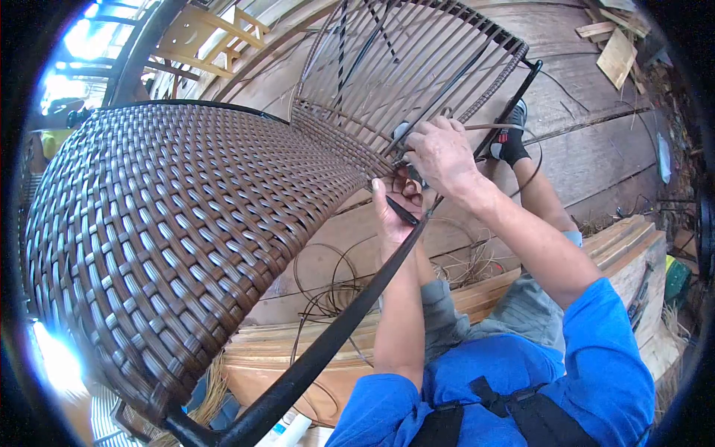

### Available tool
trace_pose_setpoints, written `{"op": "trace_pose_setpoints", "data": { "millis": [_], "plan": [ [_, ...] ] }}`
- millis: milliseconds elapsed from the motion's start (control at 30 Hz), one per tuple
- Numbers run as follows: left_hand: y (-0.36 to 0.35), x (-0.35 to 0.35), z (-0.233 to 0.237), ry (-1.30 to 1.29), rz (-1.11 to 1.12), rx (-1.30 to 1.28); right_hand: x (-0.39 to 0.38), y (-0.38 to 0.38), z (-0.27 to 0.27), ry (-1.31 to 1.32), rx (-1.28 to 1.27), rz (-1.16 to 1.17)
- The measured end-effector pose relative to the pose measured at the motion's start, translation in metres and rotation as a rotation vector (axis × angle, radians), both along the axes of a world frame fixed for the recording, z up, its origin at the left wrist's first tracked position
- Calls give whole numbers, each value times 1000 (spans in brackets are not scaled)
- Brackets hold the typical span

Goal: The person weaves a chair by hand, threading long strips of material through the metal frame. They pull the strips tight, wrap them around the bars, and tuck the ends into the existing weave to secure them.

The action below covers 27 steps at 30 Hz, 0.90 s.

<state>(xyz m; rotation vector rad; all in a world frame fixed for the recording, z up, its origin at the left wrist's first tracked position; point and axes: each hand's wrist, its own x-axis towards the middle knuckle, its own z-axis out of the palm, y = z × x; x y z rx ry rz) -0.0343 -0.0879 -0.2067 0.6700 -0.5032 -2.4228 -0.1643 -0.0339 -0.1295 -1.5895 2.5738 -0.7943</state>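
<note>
A chair with a brown woven wicker back [171,216] lies tilted in front of me, its seat strung with spaced strands [406,56]. My left hand [398,207] is palm up beneath the corner where back and seat meet. Its fingers curl around a slim black-handled tool [402,211], whose working end is hidden. Just above, my right hand [445,155] bends over the same corner, fingers pinched at a flat brown wicker strand [488,127] that trails to the right. Those fingertips are partly hidden. A black metal frame bar [335,328] slants below my hands.
Stacked wooden boards [514,279] lie beside my legs. Loose strands [335,279] coil on the plank floor [596,160]. Wood scraps [617,56] sit at the upper right, and a yellow wooden piece [201,37] stands at the upper left.
</note>
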Motion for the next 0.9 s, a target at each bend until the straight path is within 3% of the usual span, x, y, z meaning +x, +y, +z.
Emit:
{"op": "trace_pose_setpoints", "data": {
  "millis": [267,633,900],
  "plan": [
    [1,-1,5,-20,-14,-24,-3,4,-3,2,-173,41],
    [-1,-4,6,20,11,83,-2,3,-6,35,-244,43],
    [-1,-3,8,22,-8,18,1,4,-8,30,-255,24]
  ]
}}
